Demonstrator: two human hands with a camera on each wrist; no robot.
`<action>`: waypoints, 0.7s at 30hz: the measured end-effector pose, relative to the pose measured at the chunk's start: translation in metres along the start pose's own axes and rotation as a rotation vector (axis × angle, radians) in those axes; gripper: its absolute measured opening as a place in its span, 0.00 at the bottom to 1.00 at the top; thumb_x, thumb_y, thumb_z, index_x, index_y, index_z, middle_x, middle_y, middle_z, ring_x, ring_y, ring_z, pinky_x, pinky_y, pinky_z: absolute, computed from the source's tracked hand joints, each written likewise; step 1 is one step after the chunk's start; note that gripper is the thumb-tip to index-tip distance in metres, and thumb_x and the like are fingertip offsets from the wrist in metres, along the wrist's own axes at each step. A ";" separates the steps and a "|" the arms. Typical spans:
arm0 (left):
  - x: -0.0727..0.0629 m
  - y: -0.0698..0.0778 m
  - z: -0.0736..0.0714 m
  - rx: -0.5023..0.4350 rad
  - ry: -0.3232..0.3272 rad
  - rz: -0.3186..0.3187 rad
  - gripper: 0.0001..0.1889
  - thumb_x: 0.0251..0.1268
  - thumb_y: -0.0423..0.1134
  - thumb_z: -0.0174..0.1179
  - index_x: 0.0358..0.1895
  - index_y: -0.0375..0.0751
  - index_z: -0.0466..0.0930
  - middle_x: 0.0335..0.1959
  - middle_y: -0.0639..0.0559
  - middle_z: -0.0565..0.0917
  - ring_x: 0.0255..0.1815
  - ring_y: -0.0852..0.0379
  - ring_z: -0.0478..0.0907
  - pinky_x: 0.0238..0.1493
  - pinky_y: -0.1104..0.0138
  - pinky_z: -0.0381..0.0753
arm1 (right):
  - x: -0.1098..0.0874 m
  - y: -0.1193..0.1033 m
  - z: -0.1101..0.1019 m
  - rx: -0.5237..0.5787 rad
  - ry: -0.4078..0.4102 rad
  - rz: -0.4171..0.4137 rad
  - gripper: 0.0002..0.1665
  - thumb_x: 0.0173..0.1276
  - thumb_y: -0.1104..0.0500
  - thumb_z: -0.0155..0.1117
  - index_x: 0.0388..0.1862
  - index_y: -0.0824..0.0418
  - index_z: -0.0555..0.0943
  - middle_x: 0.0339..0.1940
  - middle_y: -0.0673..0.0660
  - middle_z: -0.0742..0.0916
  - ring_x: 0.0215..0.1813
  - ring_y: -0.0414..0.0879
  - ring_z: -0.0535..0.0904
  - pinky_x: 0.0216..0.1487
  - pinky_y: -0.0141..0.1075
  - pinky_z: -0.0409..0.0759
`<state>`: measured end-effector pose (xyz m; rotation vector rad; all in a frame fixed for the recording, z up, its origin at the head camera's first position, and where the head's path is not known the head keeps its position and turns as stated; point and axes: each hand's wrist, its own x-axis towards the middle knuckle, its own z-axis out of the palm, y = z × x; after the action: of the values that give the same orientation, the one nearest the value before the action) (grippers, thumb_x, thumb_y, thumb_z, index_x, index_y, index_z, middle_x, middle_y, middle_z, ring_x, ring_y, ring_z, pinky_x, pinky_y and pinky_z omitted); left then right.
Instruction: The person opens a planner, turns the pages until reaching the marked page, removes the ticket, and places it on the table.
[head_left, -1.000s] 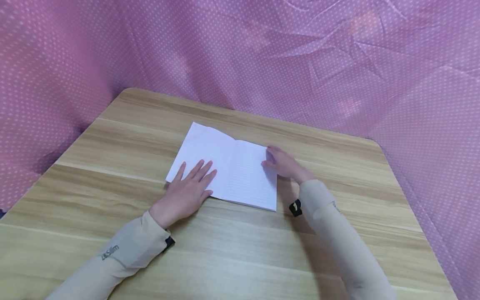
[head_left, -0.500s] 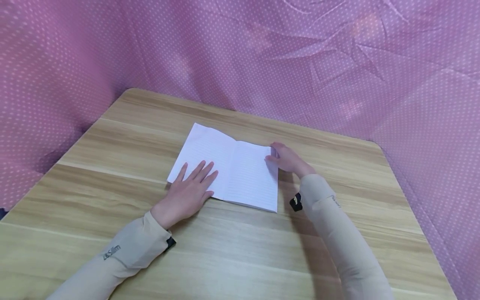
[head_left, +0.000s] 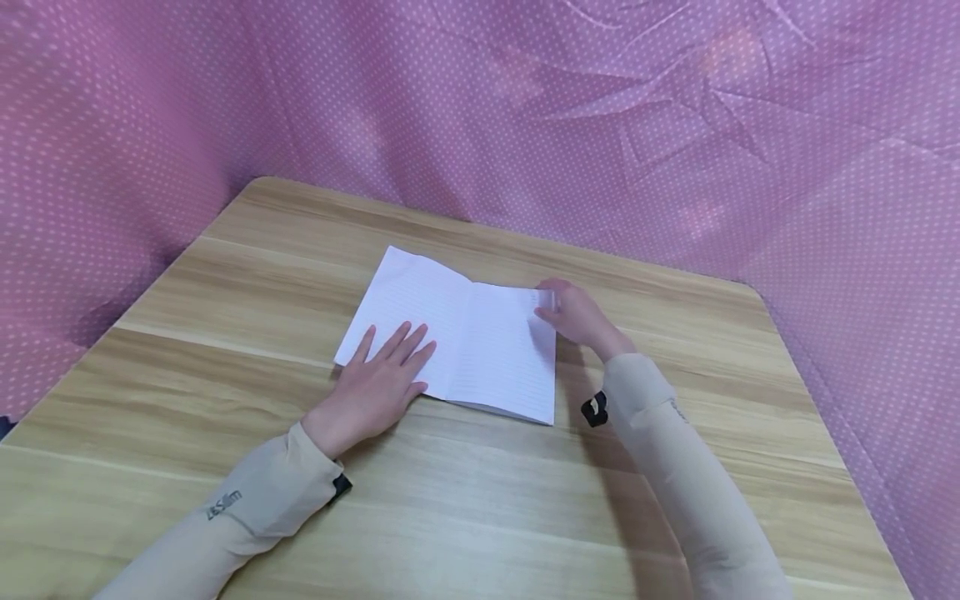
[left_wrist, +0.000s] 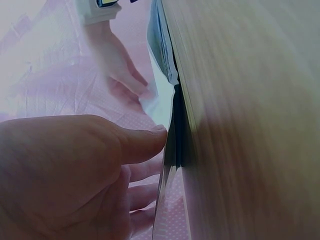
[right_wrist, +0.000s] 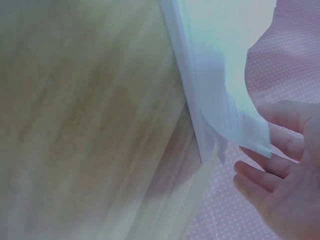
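Observation:
An open notebook (head_left: 498,354) with lined white pages lies on the wooden table. My left hand (head_left: 372,387) rests on the lower part of its left page, fingers spread and straight. In the left wrist view, the left thumb (left_wrist: 145,143) lies at the page's near edge. At the far right corner, my right hand (head_left: 581,318) holds a page between thumb and fingers. From the right wrist view, that page (right_wrist: 245,125) curves up off the pages beneath, its corner at the fingers (right_wrist: 257,175). Part of the left page is hidden under the left hand.
The wooden table (head_left: 465,500) has rounded far corners. Pink dotted cloth (head_left: 487,108) hangs behind it and along both sides. Beige sleeves (head_left: 277,483) cover both forearms, with a black strap piece (head_left: 595,409) at the right wrist.
My right hand has shifted slightly away and to the right, at the notebook's far right corner, and a page there has lifted. The left hand stays in place on the left page.

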<state>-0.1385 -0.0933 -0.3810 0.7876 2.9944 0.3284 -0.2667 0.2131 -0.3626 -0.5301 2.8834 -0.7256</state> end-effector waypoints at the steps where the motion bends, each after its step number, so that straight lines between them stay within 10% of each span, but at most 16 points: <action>1: 0.000 0.000 0.000 0.001 -0.001 0.000 0.29 0.76 0.44 0.52 0.75 0.38 0.60 0.78 0.42 0.55 0.79 0.44 0.45 0.74 0.42 0.37 | -0.001 -0.001 0.000 0.006 0.014 -0.005 0.26 0.72 0.61 0.60 0.65 0.69 0.71 0.64 0.68 0.77 0.63 0.62 0.73 0.68 0.53 0.66; 21: -0.001 0.000 -0.001 -0.003 0.011 0.001 0.29 0.75 0.43 0.53 0.74 0.38 0.61 0.77 0.42 0.56 0.78 0.44 0.46 0.74 0.42 0.39 | -0.050 -0.005 0.013 0.472 0.038 0.070 0.24 0.74 0.67 0.55 0.65 0.77 0.70 0.59 0.73 0.80 0.61 0.62 0.77 0.60 0.48 0.76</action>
<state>-0.1371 -0.0939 -0.3802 0.7891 3.0029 0.3384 -0.2163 0.2217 -0.3701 -0.3524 2.6077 -1.3585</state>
